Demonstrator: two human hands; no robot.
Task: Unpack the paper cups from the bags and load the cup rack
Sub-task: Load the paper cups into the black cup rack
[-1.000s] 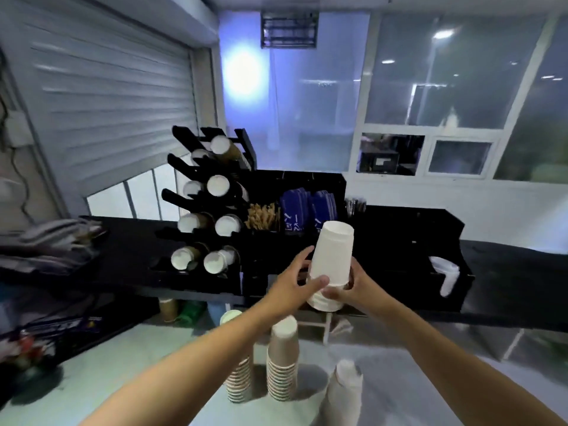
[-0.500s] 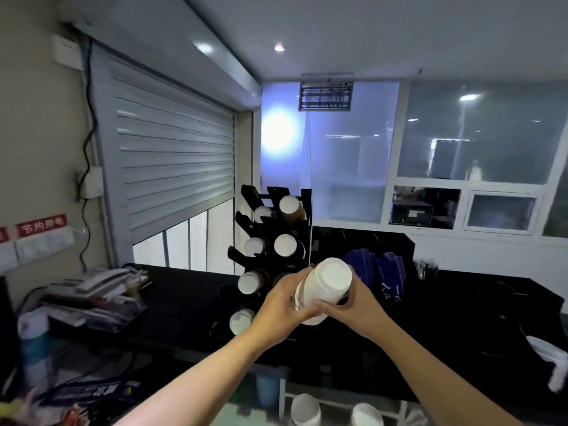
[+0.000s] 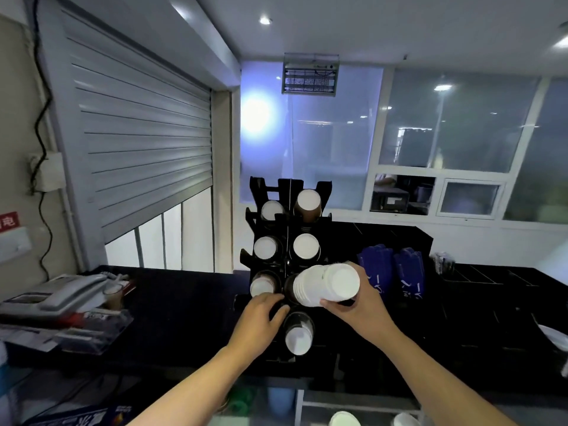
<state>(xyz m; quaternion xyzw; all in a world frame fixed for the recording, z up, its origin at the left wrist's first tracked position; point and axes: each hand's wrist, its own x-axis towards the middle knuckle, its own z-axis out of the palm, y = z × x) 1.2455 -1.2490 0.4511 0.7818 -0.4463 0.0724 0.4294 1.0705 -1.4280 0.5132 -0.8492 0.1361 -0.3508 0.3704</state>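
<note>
a black plastic cup rack (image 3: 285,224) with two columns of tilted slots is seen on a black tabletop (image 3: 184,302). paper cups are held in most of its slots, their white round ends turned toward the camera. a white cup (image 3: 272,210) and a brown-walled cup (image 3: 308,202) are in the top row, and two white-ended cups (image 3: 265,247) in the second row. one brown-walled cup (image 3: 262,285) is in the left slot of the third row, and one more cup (image 3: 298,338) in the right slot of the bottom row. the bottom left slot is hidden by the left hand (image 3: 261,322).

a stack of white paper cups (image 3: 327,284) is held nearly level at the right slot of the third row, rims toward the rack and closed base toward the camera. how far it sits inside cannot be told. it is gripped by the right hand (image 3: 361,312), with the thumb under the stack and the fingers wrapped round its far side. the left hand is laid against the rack front just below the third row, its fingers bent upward and touching the frame. whether they clasp it cannot be told. both forearms are stretched forward from the lower edge.

right of the rack, two bundles of dark blue printed material (image 3: 379,270) are stood upright in a black divided organiser (image 3: 399,235). a grey telephone (image 3: 61,292) is set at the tabletop's left end.
</note>
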